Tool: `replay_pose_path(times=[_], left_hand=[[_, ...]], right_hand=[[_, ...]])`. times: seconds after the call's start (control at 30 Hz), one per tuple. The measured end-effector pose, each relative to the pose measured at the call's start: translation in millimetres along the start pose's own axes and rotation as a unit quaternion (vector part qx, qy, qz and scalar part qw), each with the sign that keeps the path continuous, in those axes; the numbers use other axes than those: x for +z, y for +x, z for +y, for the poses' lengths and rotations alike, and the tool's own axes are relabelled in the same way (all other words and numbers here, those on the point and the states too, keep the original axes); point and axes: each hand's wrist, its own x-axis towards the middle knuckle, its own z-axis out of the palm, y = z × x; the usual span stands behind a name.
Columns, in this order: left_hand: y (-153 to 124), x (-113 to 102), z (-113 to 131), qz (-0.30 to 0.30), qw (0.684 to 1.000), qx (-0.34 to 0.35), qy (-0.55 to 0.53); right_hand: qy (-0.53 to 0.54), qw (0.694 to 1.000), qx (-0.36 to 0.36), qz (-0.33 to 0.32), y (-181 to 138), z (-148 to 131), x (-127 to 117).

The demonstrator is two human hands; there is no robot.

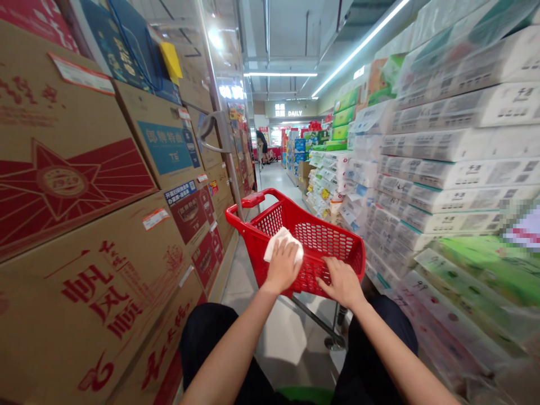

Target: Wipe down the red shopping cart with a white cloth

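Presently at the near edge of a red shopping cart point(327, 239)

The left hand point(282, 269) holds a white cloth point(283, 233) against this edge, fingers laid over it. The right hand point(341, 281) touches the edge further right, its fingers moderately apart, holding nothing. At left, a narrow strip of floor point(239, 275) separates cart and cardboard cartons point(143, 281); at right, tissue packs point(453, 174) stand near.

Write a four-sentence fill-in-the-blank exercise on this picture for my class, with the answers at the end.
1. The left hand holds a ____ cloth.
2. The right hand touches the cart, whose colour is ____.
3. The boxes are stacked on the ____ side of the aisle.
4. The far sign's English word is ____.

Missing words: white; red; left; DAILY.
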Motion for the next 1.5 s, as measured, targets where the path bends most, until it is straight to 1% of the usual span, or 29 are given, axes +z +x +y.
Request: replay_pose_path(times=[0.07, 0.1, 0.17, 0.23, 0.3, 0.37, 0.4, 0.43, 0.5, 0.63, 0.7, 0.73, 0.8, 0.83, 0.87, 0.97, 1.03, 1.1, 1.17, 1.27, 1.37, 1.43, 1.5], left_hand=[[-4, 3, 12, -0.018, 0.999, 0.038, -0.011], [-5, 2, 11, -0.027, 0.998, 0.055, -0.012], [-4, -6, -8, -0.046, 0.995, 0.083, -0.006], [0, -19, -40, -0.041, 0.997, 0.063, 0.018], [5, -30, -72, -0.026, 0.998, 0.015, 0.058], [10, -37, -92, -0.010, 0.995, -0.033, 0.094], [12, -36, -94, -0.001, 0.993, -0.056, 0.108], [13, -34, -91, 0.008, 0.990, -0.073, 0.116], [12, -23, -69, 0.019, 0.989, -0.088, 0.118], [-2, 5, -2, 0.009, 0.997, -0.023, 0.068], [-8, 11, 19, -0.003, 0.999, 0.011, 0.046], [-10, 11, 23, -0.012, 0.999, 0.029, 0.039], [-10, 6, 14, -0.033, 0.997, 0.066, 0.033], [-9, 2, 4, -0.045, 0.995, 0.082, 0.034], [-6, -3, -9, -0.048, 0.995, 0.082, 0.039], [2, -15, -49, -0.029, 0.997, 0.020, 0.065], [6, -17, -68, -0.022, 0.997, -0.002, 0.075], [10, -16, -80, -0.019, 0.997, -0.013, 0.079], [14, -11, -88, -0.016, 0.996, -0.031, 0.081], [20, 1, -93, -0.011, 0.994, -0.078, 0.077], [24, 15, -86, -0.009, 0.992, -0.115, 0.055], [21, 25, -67, -0.010, 0.993, -0.114, 0.030], [14, 35, -38, -0.010, 0.996, -0.091, -0.002]], right_hand=[[0.002, 1.000, -0.003, -0.004, -1, 2, -1], [0.004, 1.000, -0.005, -0.006, -1, 3, -2], [0.011, 1.000, -0.009, -0.010, -2, 6, -3], [0.016, 1.000, -0.009, -0.010, -2, 8, -4], [0.016, 1.000, -0.006, -0.008, -1, 7, -4], [0.011, 1.000, -0.004, -0.005, 0, 4, -2], [0.008, 1.000, -0.003, -0.003, 0, 1, -1], [0.005, 1.000, -0.002, -0.001, 1, -1, 0], [-0.001, 1.000, 0.001, 0.002, 2, -7, 2], [-0.010, 1.000, -0.002, 0.006, 1, -12, 3], [-0.008, 1.000, -0.006, 0.005, -1, -10, 1], [-0.005, 1.000, -0.009, 0.004, -2, -9, 0], [0.001, 1.000, -0.013, -0.002, -4, -6, -1], [0.004, 1.000, -0.013, -0.004, -5, -5, -1], [0.006, 1.000, -0.013, -0.005, -5, -4, -1], [0.013, 1.000, -0.013, 0.002, -3, -6, 1], [0.023, 0.999, -0.023, 0.003, -2, -7, 2], [0.040, 0.998, -0.039, -0.008, -3, -4, 2], [0.047, 0.998, -0.048, -0.017, -7, 6, 2], [0.016, 0.999, -0.041, -0.002, -19, 28, 3], [-0.011, 0.999, -0.049, 0.006, -29, 39, 10], [-0.012, 0.998, -0.059, 0.006, -30, 37, 18], [-0.014, 0.998, -0.061, 0.011, -26, 28, 26]])
